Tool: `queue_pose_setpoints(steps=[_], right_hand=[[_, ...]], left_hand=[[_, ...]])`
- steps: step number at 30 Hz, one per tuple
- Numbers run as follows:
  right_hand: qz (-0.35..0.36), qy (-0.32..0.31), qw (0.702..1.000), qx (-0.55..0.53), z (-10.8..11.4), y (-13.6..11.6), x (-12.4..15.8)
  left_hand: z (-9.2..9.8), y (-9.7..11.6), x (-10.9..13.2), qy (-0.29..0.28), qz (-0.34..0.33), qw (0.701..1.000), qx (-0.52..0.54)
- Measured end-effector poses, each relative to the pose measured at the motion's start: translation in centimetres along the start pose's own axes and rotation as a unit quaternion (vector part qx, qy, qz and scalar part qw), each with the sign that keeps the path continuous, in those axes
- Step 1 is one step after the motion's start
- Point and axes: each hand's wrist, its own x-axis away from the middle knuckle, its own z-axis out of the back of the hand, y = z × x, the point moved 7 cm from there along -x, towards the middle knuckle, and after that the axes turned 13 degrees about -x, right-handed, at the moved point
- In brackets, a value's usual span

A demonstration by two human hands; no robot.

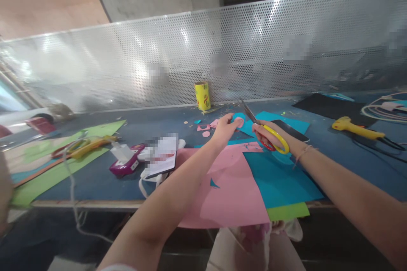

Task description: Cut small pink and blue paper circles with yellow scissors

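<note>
Between the thumb and fingers of my left hand (225, 129) is a small round blue paper piece (238, 116) with a pink round piece (239, 123) against it. My right hand (261, 130) grips scissors with red and yellow handles (280, 139); their blades point up and left, slightly apart, just right of the paper pieces. Beneath my forearms lie a large pink sheet (235, 186) and a blue sheet (282, 182), with the corner of a green sheet (289, 211) showing below. Small pink scraps (206, 134) rest left of my left hand.
A yellow can (202, 96) stands before the perforated metal screen (171, 59). To the left are a phone (163, 156), a purple power strip (127, 163) with a white cable, and green sheets (28, 186). A yellow glue gun (358, 128) and black sheet (330, 108) lie right.
</note>
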Motion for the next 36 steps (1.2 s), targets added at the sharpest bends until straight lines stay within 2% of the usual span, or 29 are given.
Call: queue_pose_setpoints(steps=[6,16,23,31,36], right_hand=[[0.008,-0.007,1.000,0.007,-0.3,-0.9,0.3],[-0.002,-0.011,1.000,0.023,-0.2,-0.3,0.1],[-0.011,-0.016,0.996,0.090,0.4,-0.1,0.1],[0.105,-0.057,0.977,0.176,0.8,-1.0,-0.2],[0.106,-0.068,0.976,0.177,0.7,-0.2,-0.5]], left_hand=[[-1.0,0.1,0.4,-0.045,0.017,0.997,0.068],[-0.4,-0.1,-0.2,-0.024,-0.008,0.999,0.034],[0.4,0.3,-0.4,-0.008,-0.011,0.999,0.040],[1.1,0.2,-0.7,0.019,0.005,0.999,0.032],[0.9,0.5,-0.4,0.011,0.004,1.000,0.029]])
